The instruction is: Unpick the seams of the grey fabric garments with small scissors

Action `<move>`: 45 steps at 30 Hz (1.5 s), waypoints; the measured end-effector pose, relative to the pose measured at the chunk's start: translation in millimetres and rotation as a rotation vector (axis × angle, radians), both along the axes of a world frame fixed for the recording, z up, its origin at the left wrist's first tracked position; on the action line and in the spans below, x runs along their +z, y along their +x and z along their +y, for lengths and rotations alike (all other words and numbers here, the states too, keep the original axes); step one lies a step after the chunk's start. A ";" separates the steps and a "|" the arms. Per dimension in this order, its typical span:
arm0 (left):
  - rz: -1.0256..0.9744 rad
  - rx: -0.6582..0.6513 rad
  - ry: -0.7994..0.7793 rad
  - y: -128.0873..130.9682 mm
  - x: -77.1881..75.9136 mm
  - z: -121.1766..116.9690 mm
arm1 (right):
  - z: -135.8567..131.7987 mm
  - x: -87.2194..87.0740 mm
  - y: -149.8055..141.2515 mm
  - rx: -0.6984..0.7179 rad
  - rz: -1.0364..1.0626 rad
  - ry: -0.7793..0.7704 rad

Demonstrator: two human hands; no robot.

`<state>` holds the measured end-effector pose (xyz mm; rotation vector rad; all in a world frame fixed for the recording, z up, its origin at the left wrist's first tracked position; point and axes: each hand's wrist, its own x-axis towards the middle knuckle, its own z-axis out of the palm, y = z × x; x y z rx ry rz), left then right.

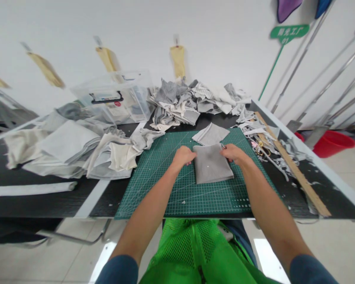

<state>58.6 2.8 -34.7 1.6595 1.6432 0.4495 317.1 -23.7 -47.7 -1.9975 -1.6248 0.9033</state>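
Observation:
A folded grey cloth (pixel 213 165) lies on the green cutting mat (pixel 154 173) in front of me. My left hand (pixel 184 156) pinches its left edge near the upper corner. On the opposite side, my right hand (pixel 233 154) is closed at the cloth's upper right edge. A small dark, metallic-looking tip (pixel 223 146) shows by the right fingers; what it belongs to is hidden by the hand. Just beyond the held cloth lies a second light grey cloth piece (pixel 211 134), partly under or against its far edge.
Heaps of grey and white cloth (pixel 177 100) lie along the back, with another pile (pixel 68 142) at left. A clear plastic box (pixel 115 98) stands behind that pile. At right are a wooden strip (pixel 292 163), scraps (pixel 272 146) and a red bucket (pixel 334 144) beyond the table.

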 end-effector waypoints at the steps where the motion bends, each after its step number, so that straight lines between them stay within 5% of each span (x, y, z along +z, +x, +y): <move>1: 0.043 -0.014 0.009 -1.2 -1.8 -2.4 | 1.0 -0.9 -0.3 0.005 -0.052 0.002; 11: 0.106 -0.097 0.198 18.0 -12.3 -15.5 | 7.8 -3.2 -5.1 -0.001 -0.424 0.089; 18: -0.332 0.050 0.122 12.7 -19.4 -15.9 | 3.4 -2.0 -14.0 0.047 -0.418 0.101; 22: -0.383 0.074 0.116 5.6 -18.8 -11.3 | 2.0 -3.2 -23.0 0.088 -0.361 0.143; 32: 0.097 0.213 0.367 -94.5 3.4 26.2 | 4.3 -8.1 -41.7 0.112 -0.383 0.327; 37: 0.385 0.416 0.487 -100.1 6.4 16.3 | 5.8 -12.6 -50.6 0.266 -0.480 0.408; 45: 0.414 -0.211 0.409 -46.7 -14.1 11.4 | -0.8 -10.8 -57.6 0.279 -0.605 0.329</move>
